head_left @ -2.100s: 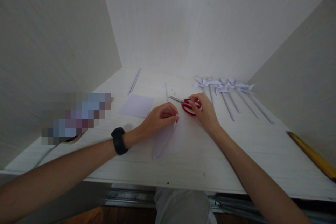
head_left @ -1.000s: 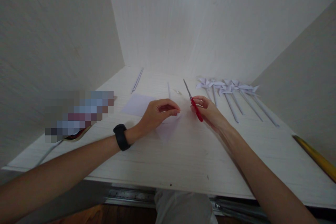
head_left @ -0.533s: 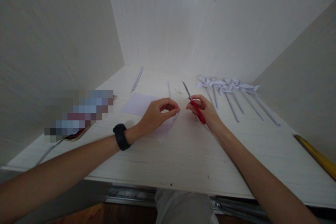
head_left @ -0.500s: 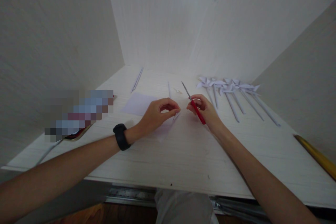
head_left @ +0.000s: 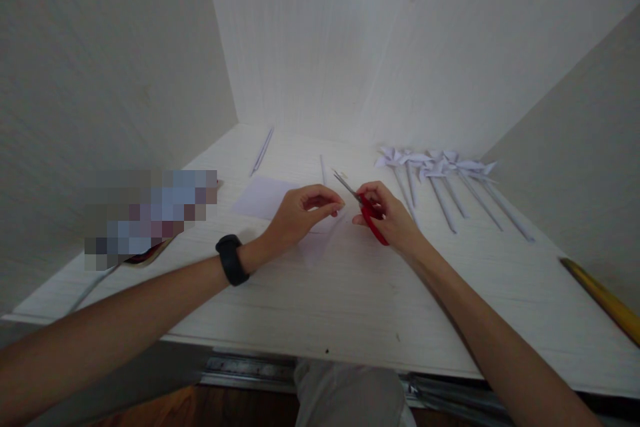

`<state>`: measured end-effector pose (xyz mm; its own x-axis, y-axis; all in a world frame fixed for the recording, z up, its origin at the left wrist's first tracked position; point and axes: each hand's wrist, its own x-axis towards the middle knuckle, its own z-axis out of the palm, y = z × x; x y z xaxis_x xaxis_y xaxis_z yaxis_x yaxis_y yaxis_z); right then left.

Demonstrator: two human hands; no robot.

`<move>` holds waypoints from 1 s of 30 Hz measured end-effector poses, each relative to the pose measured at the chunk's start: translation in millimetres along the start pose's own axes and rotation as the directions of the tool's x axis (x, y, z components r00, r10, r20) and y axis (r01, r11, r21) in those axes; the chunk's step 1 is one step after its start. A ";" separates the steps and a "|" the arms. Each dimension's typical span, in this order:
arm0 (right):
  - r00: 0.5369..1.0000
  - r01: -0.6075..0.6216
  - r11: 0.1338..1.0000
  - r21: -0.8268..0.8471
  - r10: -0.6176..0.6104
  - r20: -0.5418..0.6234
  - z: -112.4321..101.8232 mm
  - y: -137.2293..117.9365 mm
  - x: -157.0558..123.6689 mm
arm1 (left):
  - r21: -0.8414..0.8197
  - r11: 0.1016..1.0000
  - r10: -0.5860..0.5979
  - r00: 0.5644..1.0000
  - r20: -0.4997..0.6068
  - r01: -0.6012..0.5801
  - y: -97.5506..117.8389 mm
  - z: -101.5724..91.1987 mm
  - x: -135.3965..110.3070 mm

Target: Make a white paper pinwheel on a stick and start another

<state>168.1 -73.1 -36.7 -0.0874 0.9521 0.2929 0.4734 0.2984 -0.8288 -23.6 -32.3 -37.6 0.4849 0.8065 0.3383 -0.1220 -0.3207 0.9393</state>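
Observation:
My left hand (head_left: 300,213), with a black watch on its wrist, pinches a folded white paper piece (head_left: 320,240) and holds it just above the white table (head_left: 350,293). Close to its right, my right hand (head_left: 390,217) grips red-handled scissors (head_left: 367,213). The steel blades point up and left, toward the fingertips of my left hand and the top edge of the paper.
Several white paper pinwheels on rolled sticks (head_left: 440,177) lie at the back right. A flat pale paper sheet (head_left: 263,197) and thin paper sticks (head_left: 263,150) lie at the back left. A yellow rod (head_left: 600,297) lies at the right edge. White walls enclose three sides.
My right hand picked the scissors up off the table, raised them with blades pointing up, then tilted the blades left toward the paper. My left hand lifted the folded paper slightly.

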 end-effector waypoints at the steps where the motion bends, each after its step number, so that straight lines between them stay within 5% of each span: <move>1: 1.000 0.011 1.000 -0.006 -0.011 0.009 -0.7 -1.1 -0.8 | -0.002 1.000 -0.005 1.000 -0.004 0.005 -0.4 -0.3 0.2; 8: 0.995 0.089 0.989 -0.114 -0.083 0.056 -3.0 -8.1 -6.0 | -0.021 1.000 -0.011 0.997 -0.075 0.009 0.2 -0.6 1.0; 15: 0.994 0.103 0.970 -0.221 -0.109 -0.016 0.8 -2.3 -6.3 | -0.033 0.999 -0.014 0.997 -0.070 0.012 0.4 1.2 1.3; 30: 0.969 0.226 0.833 -0.505 -0.243 0.032 -0.2 1.5 -7.8 | 0.011 1.000 0.018 0.998 -0.064 -0.017 -3.1 -1.5 1.8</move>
<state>169.6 -80.1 -40.1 -0.2283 0.8525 0.4702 0.8171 0.4304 -0.3835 -23.7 -29.1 -39.8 0.4258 0.8309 0.3581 -0.1207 -0.3401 0.9326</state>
